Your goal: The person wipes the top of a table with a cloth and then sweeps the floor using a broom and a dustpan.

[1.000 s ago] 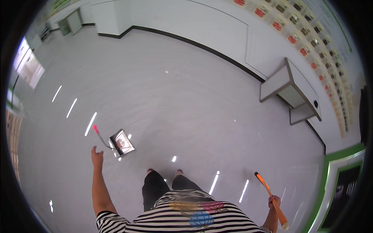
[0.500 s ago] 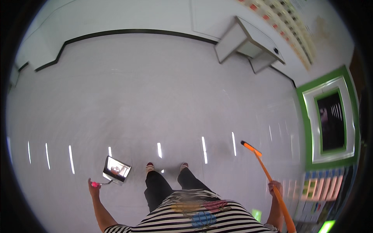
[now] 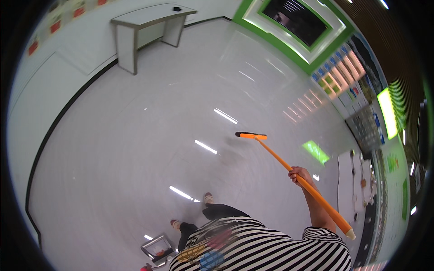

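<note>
Broom (image 3: 289,168) in orange, gripped partway along its long handle by the right hand (image 3: 299,174), fingers closed round the shaft so the flat head (image 3: 251,135) reaches out well ahead over the glossy grey floor (image 3: 135,135). The left hand sits at the lower edge, mostly cut off; whether it is open cannot be told, though a metal dustpan (image 3: 157,247) lies just beside it near the person's feet. A pale worktop (image 3: 149,18) stands by the far wall.
</note>
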Available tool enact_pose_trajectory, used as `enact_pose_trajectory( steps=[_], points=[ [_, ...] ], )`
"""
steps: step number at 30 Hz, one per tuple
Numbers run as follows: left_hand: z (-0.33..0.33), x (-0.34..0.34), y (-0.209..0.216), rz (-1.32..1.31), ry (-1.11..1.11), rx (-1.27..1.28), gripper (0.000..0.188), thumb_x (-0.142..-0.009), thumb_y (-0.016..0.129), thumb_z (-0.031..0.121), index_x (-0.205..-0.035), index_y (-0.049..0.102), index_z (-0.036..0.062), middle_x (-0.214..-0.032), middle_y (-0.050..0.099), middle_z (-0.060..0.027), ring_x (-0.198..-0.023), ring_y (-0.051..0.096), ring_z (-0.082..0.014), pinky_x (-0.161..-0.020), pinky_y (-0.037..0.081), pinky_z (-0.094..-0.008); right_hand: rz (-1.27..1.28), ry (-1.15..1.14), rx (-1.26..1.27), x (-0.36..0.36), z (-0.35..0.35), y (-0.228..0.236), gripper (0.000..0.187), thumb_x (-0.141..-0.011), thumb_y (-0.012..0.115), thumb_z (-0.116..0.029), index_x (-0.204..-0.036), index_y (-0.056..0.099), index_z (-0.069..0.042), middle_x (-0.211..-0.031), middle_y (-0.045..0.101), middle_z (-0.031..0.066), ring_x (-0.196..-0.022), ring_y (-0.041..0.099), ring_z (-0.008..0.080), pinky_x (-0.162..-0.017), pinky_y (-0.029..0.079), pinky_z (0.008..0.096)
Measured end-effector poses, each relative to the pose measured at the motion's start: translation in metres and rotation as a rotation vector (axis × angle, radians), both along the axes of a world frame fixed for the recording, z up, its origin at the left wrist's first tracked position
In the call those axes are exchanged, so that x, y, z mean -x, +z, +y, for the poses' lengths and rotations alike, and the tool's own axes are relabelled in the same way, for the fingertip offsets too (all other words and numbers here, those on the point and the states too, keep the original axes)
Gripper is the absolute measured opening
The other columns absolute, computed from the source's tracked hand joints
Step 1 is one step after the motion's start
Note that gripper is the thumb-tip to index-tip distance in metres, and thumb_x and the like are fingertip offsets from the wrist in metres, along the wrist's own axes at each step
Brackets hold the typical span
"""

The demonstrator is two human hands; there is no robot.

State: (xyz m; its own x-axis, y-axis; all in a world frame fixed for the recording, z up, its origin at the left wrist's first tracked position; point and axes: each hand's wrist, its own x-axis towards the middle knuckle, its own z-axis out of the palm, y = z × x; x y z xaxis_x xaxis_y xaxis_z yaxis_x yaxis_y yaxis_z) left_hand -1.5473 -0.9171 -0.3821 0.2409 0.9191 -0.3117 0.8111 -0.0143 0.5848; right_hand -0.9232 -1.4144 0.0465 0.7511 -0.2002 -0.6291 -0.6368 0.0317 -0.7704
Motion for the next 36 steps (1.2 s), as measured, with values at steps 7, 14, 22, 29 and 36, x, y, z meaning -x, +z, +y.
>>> enact_pose_trajectory(
  steps=[7, 14, 22, 29, 36],
  points=[
    [0.146, -0.211, 0.041, -0.001, -0.009, 0.382, 0.029, -0.075, 0.067, 0.025, -0.078, 0.050, 0.0011, -0.070, 0.059, -0.0102, -0.048, 0.050, -0.0147, -0.034, 0.038, -0.0231, -0.014, -0.176, 0.046, -0.007, -0.004, -0.063, 0.042, -0.071, 0.051, 0.006, -0.111, 0.038, 0.007, -0.069, 0.049, 0.0134, -0.043, 0.041, 0.0091, -0.037, 0.034, 0.0205],
    [0.193, -0.398, 0.057, 0.033, -0.123, 0.186, 0.029, -0.078, 0.062, 0.026, -0.075, 0.057, -0.0023, -0.070, 0.060, -0.0117, -0.048, 0.052, -0.0166, -0.033, 0.042, -0.0252, 0.015, -0.394, -0.004, -0.048, -0.048, -0.124, 0.044, -0.068, 0.053, 0.006, -0.110, 0.038, 0.007, -0.068, 0.052, 0.0154, -0.043, 0.043, 0.0110, -0.036, 0.035, 0.0227],
    [0.194, -0.637, 0.120, -0.096, -0.348, 0.044, 0.027, -0.075, 0.063, 0.024, -0.076, 0.065, -0.0023, -0.066, 0.060, -0.0106, -0.050, 0.051, -0.0156, -0.037, 0.043, -0.0255, -0.012, -0.572, -0.127, -0.125, -0.073, -0.163, 0.038, -0.069, 0.052, 0.005, -0.105, 0.040, 0.006, -0.066, 0.049, 0.0124, -0.042, 0.042, 0.0095, -0.035, 0.035, 0.0204],
    [0.205, -0.838, 0.117, -0.224, -0.547, 0.117, 0.025, -0.076, 0.065, 0.023, -0.075, 0.062, -0.0016, -0.068, 0.059, -0.0090, -0.056, 0.052, -0.0162, -0.044, 0.046, -0.0254, -0.103, -0.744, -0.302, -0.185, -0.072, -0.177, 0.012, -0.073, 0.048, 0.001, -0.084, 0.044, -0.002, -0.064, 0.047, 0.0077, -0.040, 0.040, 0.0064, -0.033, 0.035, 0.0187],
    [0.147, -1.111, 0.088, -0.262, -0.717, 0.313, 0.021, -0.076, 0.062, 0.022, -0.066, 0.054, 0.0045, -0.065, 0.059, -0.0067, -0.056, 0.054, -0.0134, -0.042, 0.041, -0.0260, -0.151, -0.985, -0.319, -0.211, -0.053, -0.170, 0.014, -0.076, 0.049, -0.005, -0.089, 0.044, -0.001, -0.068, 0.048, 0.0078, -0.043, 0.041, 0.0056, -0.036, 0.037, 0.0176]
  ],
)
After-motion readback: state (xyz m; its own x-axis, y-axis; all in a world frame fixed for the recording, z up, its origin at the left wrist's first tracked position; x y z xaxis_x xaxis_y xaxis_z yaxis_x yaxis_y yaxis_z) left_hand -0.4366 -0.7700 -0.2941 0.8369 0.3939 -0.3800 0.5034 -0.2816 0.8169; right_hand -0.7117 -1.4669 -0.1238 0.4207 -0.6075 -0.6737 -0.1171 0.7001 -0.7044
